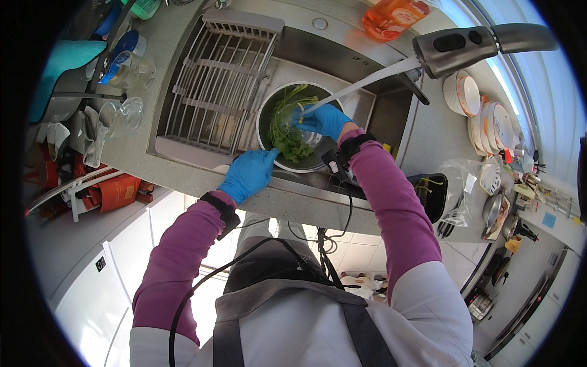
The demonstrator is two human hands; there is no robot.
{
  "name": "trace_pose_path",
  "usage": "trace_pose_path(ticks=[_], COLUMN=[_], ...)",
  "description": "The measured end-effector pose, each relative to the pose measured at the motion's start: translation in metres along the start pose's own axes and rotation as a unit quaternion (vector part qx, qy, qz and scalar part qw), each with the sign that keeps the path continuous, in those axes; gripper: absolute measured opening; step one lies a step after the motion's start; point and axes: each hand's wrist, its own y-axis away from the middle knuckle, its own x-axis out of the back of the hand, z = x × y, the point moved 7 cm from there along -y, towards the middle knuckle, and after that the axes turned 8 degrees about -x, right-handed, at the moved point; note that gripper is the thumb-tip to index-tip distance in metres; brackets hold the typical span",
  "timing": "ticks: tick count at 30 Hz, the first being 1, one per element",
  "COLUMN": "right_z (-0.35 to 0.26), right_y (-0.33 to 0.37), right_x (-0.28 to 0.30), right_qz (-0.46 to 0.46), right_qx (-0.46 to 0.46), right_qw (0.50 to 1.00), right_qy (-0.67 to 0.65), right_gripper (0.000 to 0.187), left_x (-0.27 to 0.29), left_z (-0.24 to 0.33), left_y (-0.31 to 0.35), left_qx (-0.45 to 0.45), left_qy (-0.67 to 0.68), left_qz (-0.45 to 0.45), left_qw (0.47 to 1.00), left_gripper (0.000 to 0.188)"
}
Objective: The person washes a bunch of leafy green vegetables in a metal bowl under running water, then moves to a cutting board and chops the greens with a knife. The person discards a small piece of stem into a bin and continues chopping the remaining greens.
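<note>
A round metal pot [259,126] stands in the sink, holding water and a bunch of leafy green herbs [292,144] with long stems. My blue-gloved left hand [249,175] grips the pot's near-left rim, its fingertips beside the leaves. Inside the pot, my right hand [325,121], also gloved in blue, is closed around herb stems; a small yellowish piece shows at its fingertips. From the grey pull-out faucet [455,50], a stream of water [370,79] runs down into the pot by my right hand. The fingers' undersides are hidden.
A grey roll-out drying rack [223,85] spans the sink's left part. Glass cups [131,113] stand on the left counter. An orange soap bottle [394,18] is behind the sink. At right are stacked bowls [489,125], a plastic bag [461,183] and a black container [431,196].
</note>
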Motion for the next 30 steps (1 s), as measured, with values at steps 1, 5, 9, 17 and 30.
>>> trace_pose_path(ticks=[1, 5, 9, 17, 30], right_z=[-0.002, -0.006, -0.004, -0.007, -0.018], right_y=[0.002, 0.006, 0.003, -0.001, 0.009], right_x=[0.001, 0.004, 0.001, -0.015, 0.021], right_qz=[0.006, 0.057, 0.074, 0.017, 0.288], right_qx=[0.015, 0.018, 0.004, 0.052, 0.206], right_qw=[0.999, 0.992, 0.990, 0.969, 0.631], right_qy=[0.036, 0.113, 0.118, 0.239, 0.690], right_gripper=[0.014, 0.016, 0.016, 0.015, 0.027], left_x=[0.000, 0.000, 0.000, -0.003, -0.003], left_z=[0.001, 0.000, 0.001, -0.001, -0.002], left_y=[0.000, 0.000, 0.000, -0.001, 0.000], left_qx=[-0.003, -0.001, -0.012, -0.004, 0.005], left_qy=[0.000, -0.002, 0.003, 0.003, 0.004], left_qz=[0.001, 0.002, 0.012, -0.007, -0.004], left_qw=[1.000, 1.000, 1.000, 1.000, 1.000], left_gripper=[0.034, 0.033, 0.032, 0.032, 0.031])
